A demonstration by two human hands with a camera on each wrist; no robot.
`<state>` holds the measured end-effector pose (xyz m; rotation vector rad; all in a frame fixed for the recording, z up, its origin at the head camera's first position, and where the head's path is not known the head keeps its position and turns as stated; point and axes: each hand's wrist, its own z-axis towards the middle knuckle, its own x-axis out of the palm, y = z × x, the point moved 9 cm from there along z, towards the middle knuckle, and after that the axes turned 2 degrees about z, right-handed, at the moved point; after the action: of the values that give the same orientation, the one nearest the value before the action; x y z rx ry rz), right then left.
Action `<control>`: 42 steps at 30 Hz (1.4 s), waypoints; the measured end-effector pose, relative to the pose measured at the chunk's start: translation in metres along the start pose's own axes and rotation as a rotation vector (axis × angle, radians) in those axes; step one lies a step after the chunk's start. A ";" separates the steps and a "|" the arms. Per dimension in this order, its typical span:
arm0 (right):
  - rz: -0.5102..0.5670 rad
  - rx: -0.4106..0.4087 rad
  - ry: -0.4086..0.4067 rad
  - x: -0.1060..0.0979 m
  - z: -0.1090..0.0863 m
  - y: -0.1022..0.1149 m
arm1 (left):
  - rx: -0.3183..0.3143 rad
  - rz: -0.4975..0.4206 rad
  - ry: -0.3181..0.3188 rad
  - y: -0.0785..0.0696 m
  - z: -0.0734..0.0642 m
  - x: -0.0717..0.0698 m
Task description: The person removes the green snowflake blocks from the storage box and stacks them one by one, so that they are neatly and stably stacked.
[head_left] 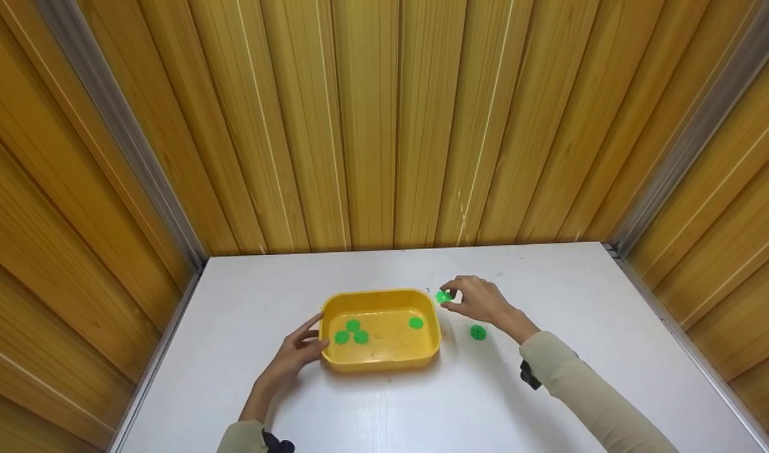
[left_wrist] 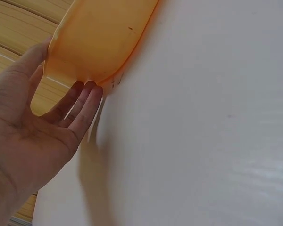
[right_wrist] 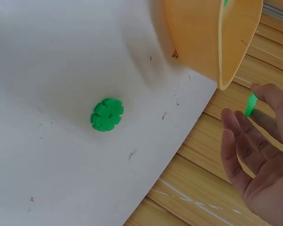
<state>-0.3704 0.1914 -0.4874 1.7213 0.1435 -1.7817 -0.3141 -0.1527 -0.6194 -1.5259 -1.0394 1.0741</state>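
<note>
A yellow plastic tub (head_left: 378, 363) with rounded corners stands on the white table. Several green notched discs lie in it: a cluster at the left and one green disc (head_left: 416, 323) at the right. My left hand (head_left: 294, 353) holds the tub's left end, its thumb at the rim and other fingers against the outer wall. Past the tub's right end, my right hand (head_left: 481, 299) pinches a green notched disc (right_wrist: 251, 103) between thumb and index finger, above the table. On the table below that hand lies more green, notched discs (right_wrist: 107, 115), apparently stacked, with a small centre hole.
Wood-patterned panels (head_left: 368, 126) rise behind the white table (head_left: 265, 283) and at both sides. Grey metal posts (head_left: 129, 132) stand at the back corners. Small dark marks spot the tabletop near the tub.
</note>
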 end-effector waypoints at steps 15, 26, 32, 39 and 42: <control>0.020 0.093 0.039 0.004 -0.021 -0.033 | 0.007 -0.024 -0.004 0.001 0.003 0.000; 0.018 0.117 0.058 0.009 -0.029 -0.049 | -0.002 -0.013 -0.008 0.003 0.002 0.000; 0.018 0.132 0.073 0.012 -0.035 -0.058 | 0.000 -0.018 -0.005 0.003 0.002 0.000; 0.019 0.162 0.092 0.019 -0.043 -0.069 | 0.025 -0.040 0.017 0.001 0.003 0.001; 0.024 0.169 0.101 0.023 -0.046 -0.071 | 0.019 -0.044 0.012 0.002 0.003 0.002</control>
<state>-0.3662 0.2619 -0.5397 1.9245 0.0150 -1.7317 -0.3165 -0.1508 -0.6224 -1.4862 -1.0475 1.0399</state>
